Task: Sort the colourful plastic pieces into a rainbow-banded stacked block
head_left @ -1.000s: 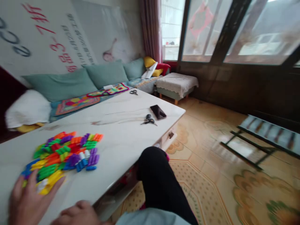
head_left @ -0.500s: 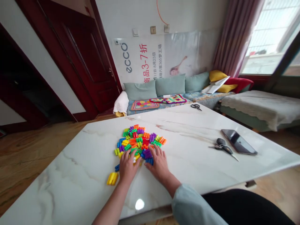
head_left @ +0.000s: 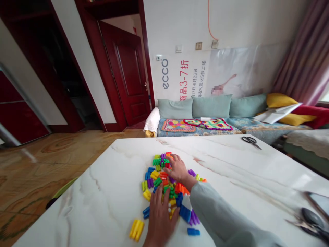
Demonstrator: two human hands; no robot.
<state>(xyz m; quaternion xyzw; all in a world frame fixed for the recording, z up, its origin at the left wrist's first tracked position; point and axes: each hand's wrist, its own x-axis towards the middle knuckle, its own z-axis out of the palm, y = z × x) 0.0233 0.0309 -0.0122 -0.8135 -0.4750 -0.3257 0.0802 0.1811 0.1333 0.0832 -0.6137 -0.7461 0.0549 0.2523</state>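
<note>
Left hand (head_left: 162, 207), bare, palm down over the near side of a loose pile of glossy, tube-shaped, apparently plastic pieces (head_left: 169, 191). Fingers set apart, thumb spread off to the right, span wide; underside hidden, so not possible to tell how many pieces lie against the palm.

Right hand (head_left: 177, 169), bare, emerging from a pale blue-grey cloth sleeve (head_left: 218, 209), laid over the far side of the same pile. Fingers stretched out, thumb parted from them; no piece visibly pinched, contact beneath not possible to tell.

Pile colours: green, yellow, orange, red, purple, blue, white. Location: beneath and between both hands, on a white table top with marble-like veining (head_left: 102, 202).

Strays: one yellow ribbed piece (head_left: 136, 230), left of the left hand and apart from the pile; one short blue piece (head_left: 193, 232), just on the near side of a purple ribbed piece (head_left: 194, 218).

Also on the top: black-handled scissors (head_left: 252, 141), far edge; black oval key fob with metal keys (head_left: 309, 218), near a dark flat phone (head_left: 318, 202), right edge of view.

Step in hand, by judgement: loose pieces handled as a heap — gathering or spreading, cannot tell which. Next move, as judged: finger and thumb to be narrowed onto chosen pieces, touch kept light, sleeve held clear of the pieces nearest it.
</note>
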